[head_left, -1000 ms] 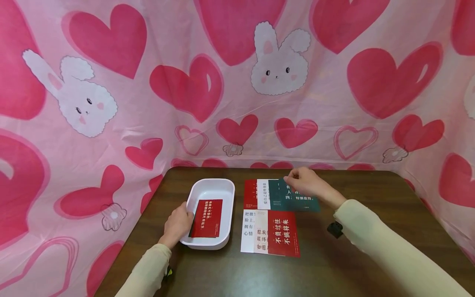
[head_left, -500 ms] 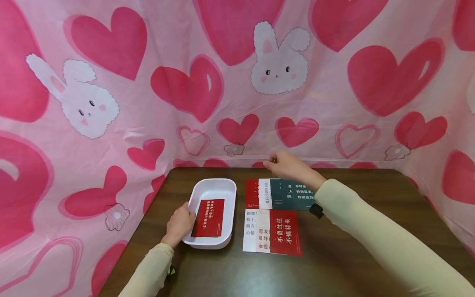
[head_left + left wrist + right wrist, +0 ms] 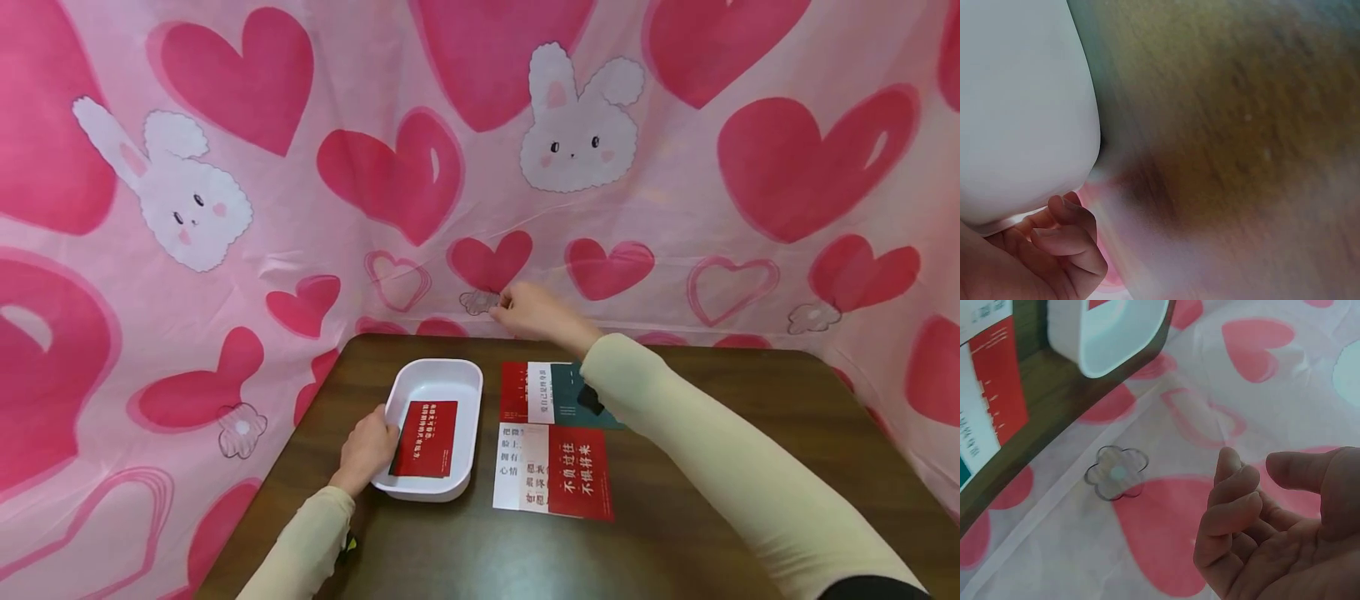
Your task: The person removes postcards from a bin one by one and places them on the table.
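Observation:
A white plastic tray (image 3: 477, 417) stands on the left part of the table, with a red card (image 3: 426, 437) printed in white characters lying in it. My left hand (image 3: 371, 447) grips the tray's left rim, its fingers (image 3: 1066, 219) curled beneath the edge in the left wrist view. Above the table's back edge, my right hand (image 3: 542, 317) is raised in the air. In the right wrist view, its fingers are loosely curled, the thumb stands apart, and nothing shows between them. Below it lie overlapping cards, among them a dark green card (image 3: 567, 398) and a front red card (image 3: 581, 492).
The cards lie in two rows right of the tray, including a back red card (image 3: 513, 393) and a front white card (image 3: 508, 492). Dark wooden table (image 3: 735, 417) extends to the right. Behind it hangs a pink heart-and-rabbit curtain (image 3: 487, 192).
My right hand has risen from the green card and moved left, over the table's back edge. The left hand stays on the tray, and the cards lie as before.

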The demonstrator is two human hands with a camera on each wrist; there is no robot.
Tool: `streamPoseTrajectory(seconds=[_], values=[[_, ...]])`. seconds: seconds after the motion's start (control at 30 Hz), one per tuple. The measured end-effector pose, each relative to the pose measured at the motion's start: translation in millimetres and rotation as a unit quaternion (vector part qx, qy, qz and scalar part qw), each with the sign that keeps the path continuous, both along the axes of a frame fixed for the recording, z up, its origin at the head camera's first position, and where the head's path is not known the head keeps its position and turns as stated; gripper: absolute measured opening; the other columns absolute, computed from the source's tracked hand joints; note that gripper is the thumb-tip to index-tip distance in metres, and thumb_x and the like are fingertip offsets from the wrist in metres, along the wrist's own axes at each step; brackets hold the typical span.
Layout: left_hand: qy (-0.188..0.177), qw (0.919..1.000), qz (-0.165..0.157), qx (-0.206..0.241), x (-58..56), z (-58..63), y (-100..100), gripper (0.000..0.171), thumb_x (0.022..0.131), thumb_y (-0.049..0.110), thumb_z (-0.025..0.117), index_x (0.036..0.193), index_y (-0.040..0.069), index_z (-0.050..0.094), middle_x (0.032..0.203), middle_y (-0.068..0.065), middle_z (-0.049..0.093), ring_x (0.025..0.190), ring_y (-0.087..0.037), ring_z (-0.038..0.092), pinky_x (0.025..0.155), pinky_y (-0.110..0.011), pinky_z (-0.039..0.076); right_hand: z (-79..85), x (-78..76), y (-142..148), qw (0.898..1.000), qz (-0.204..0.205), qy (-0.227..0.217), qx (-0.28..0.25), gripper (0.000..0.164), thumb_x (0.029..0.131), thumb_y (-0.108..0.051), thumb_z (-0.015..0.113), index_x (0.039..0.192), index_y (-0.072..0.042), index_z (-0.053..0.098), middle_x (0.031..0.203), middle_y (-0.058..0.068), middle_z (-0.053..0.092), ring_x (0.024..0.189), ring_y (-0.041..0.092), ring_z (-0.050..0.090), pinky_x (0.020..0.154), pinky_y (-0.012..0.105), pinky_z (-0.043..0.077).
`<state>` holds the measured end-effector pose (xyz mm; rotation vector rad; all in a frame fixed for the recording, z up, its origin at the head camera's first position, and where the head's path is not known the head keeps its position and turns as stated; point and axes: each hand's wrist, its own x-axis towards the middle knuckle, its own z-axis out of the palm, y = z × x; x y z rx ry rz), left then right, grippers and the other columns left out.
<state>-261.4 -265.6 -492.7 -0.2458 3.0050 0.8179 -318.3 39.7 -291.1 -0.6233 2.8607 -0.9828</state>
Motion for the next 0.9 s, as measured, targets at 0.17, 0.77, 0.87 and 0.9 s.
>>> streamPoseTrajectory(seconds=[0.17,0.77,0.87,0.9], values=[[-0.001,1.0000,0.000,-0.001,1.9,1.2,-1,0.048,0.101,0.015,0.064,0.140,-0.010,0.051,0.122,-0.028,0.065,0.102,-0.040,0.067,0.090,-0.063,0.056,3.2,-4.3,-25,1.000,0.002,-0.004,0.000,0.024,0.102,-0.027,0.066,0.099,-0.004,0.071,0.074,0.008,0.061,0.065,0.020,0.055,0.060,0.028,0.050],[-0.004,0.9999,0.007,-0.010,-1.4,1.1,1,0.044,0.102,0.016,0.062,0.138,-0.008,0.053,0.119,-0.027,0.066,0.100,-0.040,0.067,0.091,-0.062,0.056,-61.4,-9.7,-81,0.952,-0.022,-0.275,-0.132,0.024,0.102,-0.021,0.066,0.094,-0.005,0.050,0.086,0.007,0.047,0.066,0.022,0.062,0.056,0.027,0.048],[-0.003,0.9999,0.005,-0.011,-1.3,2.0,1,0.046,0.102,0.016,0.062,0.140,-0.008,0.053,0.122,-0.028,0.065,0.103,-0.041,0.067,0.092,-0.063,0.055,-73.6,-8.5,-85,0.927,-0.034,-0.330,-0.177,0.029,0.101,-0.020,0.066,0.117,0.000,0.052,0.104,0.012,0.051,0.071,0.024,0.063,0.060,0.028,0.051],[-0.003,0.9999,0.005,-0.012,-1.3,2.4,1,0.047,0.102,0.016,0.062,0.141,-0.008,0.052,0.123,-0.028,0.065,0.104,-0.042,0.067,0.093,-0.063,0.055,-77.3,-8.2,-87,0.916,-0.038,-0.351,-0.192,0.034,0.101,-0.020,0.066,0.124,0.000,0.049,0.111,0.013,0.051,0.072,0.025,0.062,0.060,0.028,0.051]])
